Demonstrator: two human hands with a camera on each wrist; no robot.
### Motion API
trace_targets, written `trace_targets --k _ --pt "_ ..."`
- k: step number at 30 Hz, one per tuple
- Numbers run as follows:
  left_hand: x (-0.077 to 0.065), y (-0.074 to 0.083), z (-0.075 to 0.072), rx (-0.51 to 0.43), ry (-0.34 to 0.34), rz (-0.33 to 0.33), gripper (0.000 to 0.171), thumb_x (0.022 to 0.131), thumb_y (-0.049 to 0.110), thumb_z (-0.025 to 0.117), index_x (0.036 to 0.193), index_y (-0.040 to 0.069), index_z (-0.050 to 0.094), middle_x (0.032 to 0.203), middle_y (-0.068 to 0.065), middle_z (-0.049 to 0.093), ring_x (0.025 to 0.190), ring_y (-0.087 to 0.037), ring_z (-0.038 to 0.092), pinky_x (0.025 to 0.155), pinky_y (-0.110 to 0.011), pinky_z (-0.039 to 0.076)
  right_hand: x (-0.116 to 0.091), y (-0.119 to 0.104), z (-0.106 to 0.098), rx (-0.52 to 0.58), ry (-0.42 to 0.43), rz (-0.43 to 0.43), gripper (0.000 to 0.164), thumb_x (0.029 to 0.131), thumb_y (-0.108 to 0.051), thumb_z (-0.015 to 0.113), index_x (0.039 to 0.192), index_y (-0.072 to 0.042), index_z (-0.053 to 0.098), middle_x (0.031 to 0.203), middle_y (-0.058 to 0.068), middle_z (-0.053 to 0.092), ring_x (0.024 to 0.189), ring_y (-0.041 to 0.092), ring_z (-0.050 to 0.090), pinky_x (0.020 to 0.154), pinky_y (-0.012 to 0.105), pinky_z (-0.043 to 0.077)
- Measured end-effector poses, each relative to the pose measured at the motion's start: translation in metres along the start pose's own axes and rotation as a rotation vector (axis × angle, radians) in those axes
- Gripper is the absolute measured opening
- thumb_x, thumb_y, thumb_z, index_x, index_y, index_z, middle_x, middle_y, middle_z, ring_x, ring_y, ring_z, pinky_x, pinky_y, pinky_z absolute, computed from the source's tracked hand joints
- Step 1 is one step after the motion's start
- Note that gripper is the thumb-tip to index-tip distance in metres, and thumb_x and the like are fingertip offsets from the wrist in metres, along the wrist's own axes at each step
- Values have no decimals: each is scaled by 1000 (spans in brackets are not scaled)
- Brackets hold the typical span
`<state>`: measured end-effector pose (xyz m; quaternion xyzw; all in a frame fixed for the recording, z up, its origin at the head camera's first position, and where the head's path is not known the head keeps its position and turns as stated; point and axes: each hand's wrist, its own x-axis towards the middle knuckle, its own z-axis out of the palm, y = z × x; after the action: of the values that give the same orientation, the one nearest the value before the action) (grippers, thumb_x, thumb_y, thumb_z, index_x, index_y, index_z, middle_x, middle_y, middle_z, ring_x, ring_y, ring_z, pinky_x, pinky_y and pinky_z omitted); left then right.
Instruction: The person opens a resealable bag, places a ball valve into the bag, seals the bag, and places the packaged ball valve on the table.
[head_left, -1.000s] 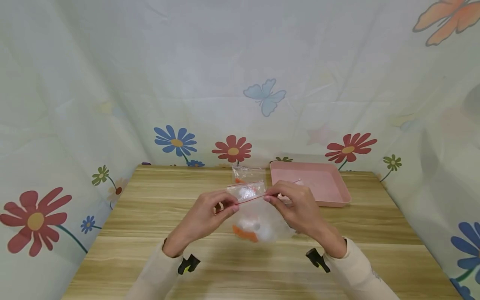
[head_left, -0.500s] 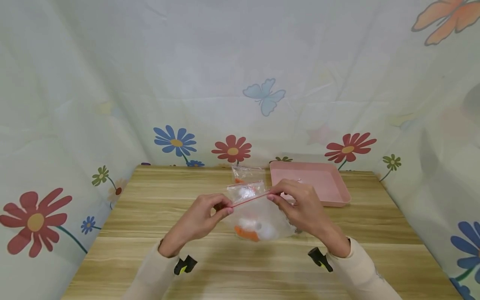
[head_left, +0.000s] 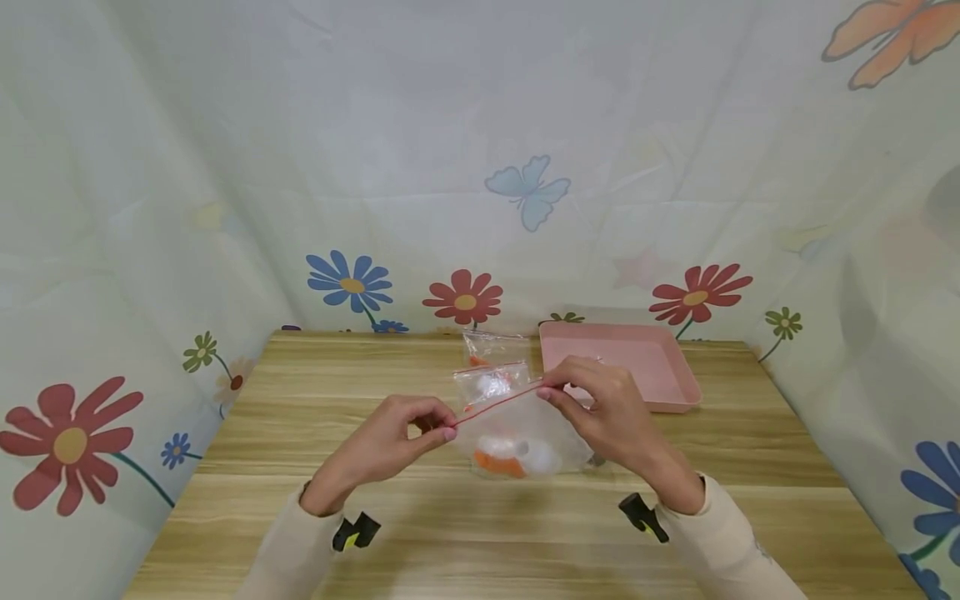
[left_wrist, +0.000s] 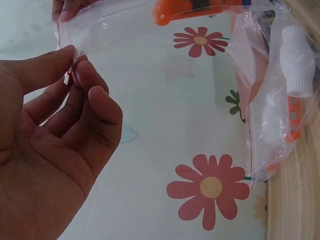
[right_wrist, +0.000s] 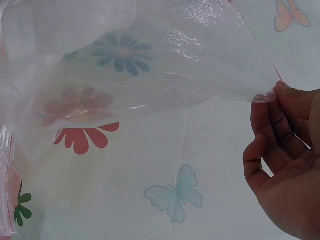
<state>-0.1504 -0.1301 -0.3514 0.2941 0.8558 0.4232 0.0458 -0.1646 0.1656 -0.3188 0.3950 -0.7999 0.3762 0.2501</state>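
Note:
A clear zip bag [head_left: 525, 421] with a red zip strip hangs above the table between my hands. Through its film show an orange piece [head_left: 498, 463] and a white piece [head_left: 542, 458], their kinds unclear. My left hand [head_left: 384, 443] pinches the left end of the red strip between thumb and fingertips, as the left wrist view shows of the same hand [left_wrist: 55, 130]. The right hand [head_left: 611, 417] pinches the strip's other end, higher up. From the right wrist, that hand [right_wrist: 290, 150] holds the bag's corner, and the film [right_wrist: 165, 75] stretches away taut.
Behind the held bag, more zip bags [head_left: 498, 343] with orange and white contents lie on the wooden table [head_left: 360, 367]. A pink tray [head_left: 656, 367] stands at the back right. Flowered cloth [head_left: 420, 125] walls the table's back and sides.
My left hand has slid left and slightly down along the red strip to its end. The right hand has shifted a little right, and more of the strip shows between them.

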Motion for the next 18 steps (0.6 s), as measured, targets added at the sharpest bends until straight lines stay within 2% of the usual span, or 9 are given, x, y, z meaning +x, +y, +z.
trace_targets --k 5,11,18 --pt "-2 2 0 -7 -17 24 9 94 18 65 99 12 69 87 1 68 79 -6 58 74 -22 51 -1 0 0 1 3 -10 18 77 -3 80 88 -13 71 79 -5 70 71 6 60 67 16 47" --pt "-4 3 2 24 34 100 7 96 18 63 98 13 67 84 4 64 77 -6 55 71 -22 51 0 -2 1 4 23 -25 18 76 -1 79 87 -12 71 79 -4 70 71 6 61 68 16 47" --pt "0 5 7 -3 63 121 13 95 22 64 104 13 69 87 4 66 79 -7 56 72 -23 51 0 -3 2 9 26 -33 19 76 -1 79 87 -13 71 80 -5 69 71 5 59 68 16 46"
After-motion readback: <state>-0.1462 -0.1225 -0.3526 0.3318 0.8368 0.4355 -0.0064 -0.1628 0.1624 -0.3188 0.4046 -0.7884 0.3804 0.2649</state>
